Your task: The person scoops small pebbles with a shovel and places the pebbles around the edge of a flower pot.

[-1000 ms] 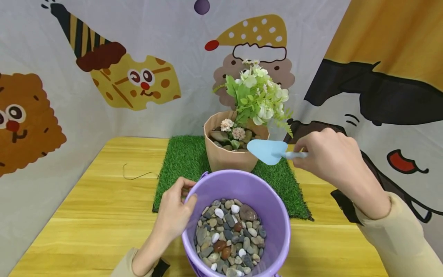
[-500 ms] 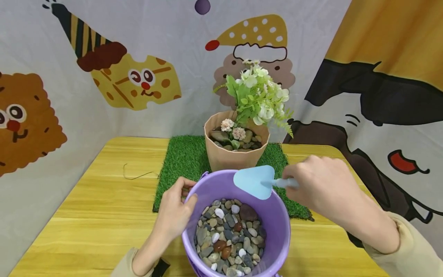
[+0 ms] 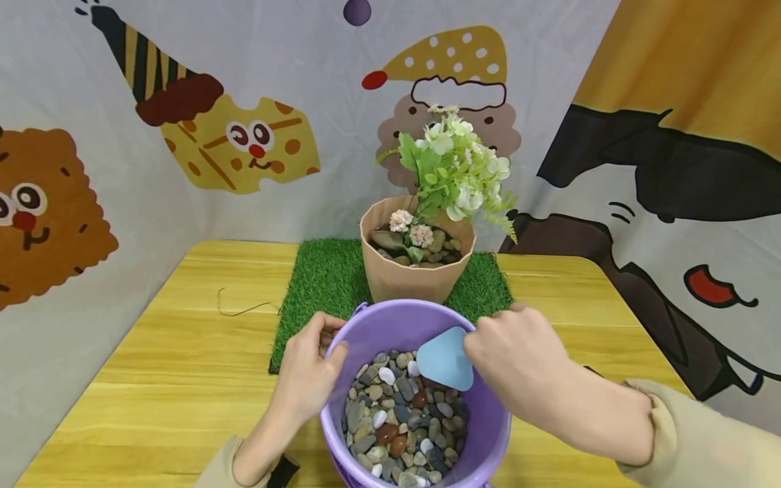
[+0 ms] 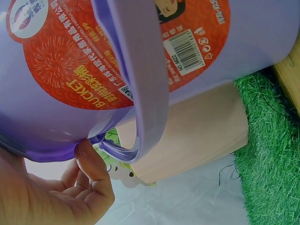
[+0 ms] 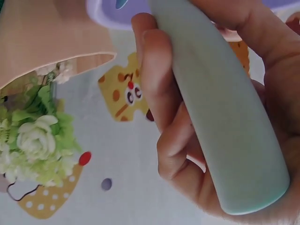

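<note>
A purple bucket (image 3: 421, 310) stands at the table's front, with mixed pebbles (image 3: 396, 407) on its bottom. My left hand (image 3: 311, 366) holds the bucket's left rim, thumb at the edge and fingers on the outer side. In the left wrist view the bucket's handle (image 4: 147, 79) hangs across a red label. My right hand (image 3: 525, 366) grips a light blue trowel by its handle (image 5: 220, 108). The trowel's blade (image 3: 445, 359) is inside the bucket, over the pebbles near the back right wall. Whether the blade touches the stones I cannot tell.
Behind the bucket, a peach flowerpot (image 3: 415, 281) with stones and white artificial flowers (image 3: 457, 169) stands on a green turf mat (image 3: 323, 278). A thin dark wire (image 3: 244, 310) lies on the wooden table (image 3: 152, 379) at left. A cartoon-printed cloth (image 3: 256, 54) hangs behind.
The right hand has brought the trowel down and leftward, from beside the flowerpot over the bucket's rim and into the bucket. My left hand keeps its place on the rim.
</note>
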`<state>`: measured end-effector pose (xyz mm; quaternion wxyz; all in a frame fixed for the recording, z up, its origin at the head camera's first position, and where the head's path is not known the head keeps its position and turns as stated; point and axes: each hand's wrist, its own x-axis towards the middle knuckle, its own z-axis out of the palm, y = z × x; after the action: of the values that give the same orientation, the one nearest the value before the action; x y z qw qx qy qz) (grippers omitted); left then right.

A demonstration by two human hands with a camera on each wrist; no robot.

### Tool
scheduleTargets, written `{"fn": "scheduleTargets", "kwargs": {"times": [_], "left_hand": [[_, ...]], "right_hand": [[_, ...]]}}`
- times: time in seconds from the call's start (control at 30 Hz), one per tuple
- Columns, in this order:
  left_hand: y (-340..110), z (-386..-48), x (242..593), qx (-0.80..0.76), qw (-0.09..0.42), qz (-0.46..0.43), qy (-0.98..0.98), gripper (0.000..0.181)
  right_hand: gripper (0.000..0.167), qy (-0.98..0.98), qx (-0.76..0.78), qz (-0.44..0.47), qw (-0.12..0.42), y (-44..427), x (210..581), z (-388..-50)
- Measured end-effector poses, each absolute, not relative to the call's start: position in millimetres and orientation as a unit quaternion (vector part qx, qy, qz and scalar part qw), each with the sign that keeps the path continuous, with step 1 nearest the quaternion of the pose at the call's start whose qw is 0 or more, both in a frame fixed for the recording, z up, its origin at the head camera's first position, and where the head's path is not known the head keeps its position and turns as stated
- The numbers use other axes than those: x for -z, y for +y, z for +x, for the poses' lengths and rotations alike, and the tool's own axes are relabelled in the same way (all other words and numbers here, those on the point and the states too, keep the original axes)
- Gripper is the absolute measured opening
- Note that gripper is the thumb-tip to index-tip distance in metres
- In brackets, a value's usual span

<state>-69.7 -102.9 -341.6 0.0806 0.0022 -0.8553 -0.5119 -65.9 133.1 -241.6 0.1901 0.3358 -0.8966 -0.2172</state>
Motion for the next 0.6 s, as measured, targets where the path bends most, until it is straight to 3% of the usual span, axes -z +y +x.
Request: {"fn": "scheduleTargets", "kwargs": {"times": [0.47,0.6], "left_hand": [[-102.9,-69.6,341.8,0.512,0.085,-0.010,-0.855,0.024],[-102.9,-69.2,341.6,0.511,0.087,-0.012,-0.855,0.024]], "right_hand": [[0.017,-0.891,0.253,0.360,0.110,114.6,261.1,-62.5],[0.018,-0.882,0.264,0.374,0.116,113.8,264.7,-65.0]]}}
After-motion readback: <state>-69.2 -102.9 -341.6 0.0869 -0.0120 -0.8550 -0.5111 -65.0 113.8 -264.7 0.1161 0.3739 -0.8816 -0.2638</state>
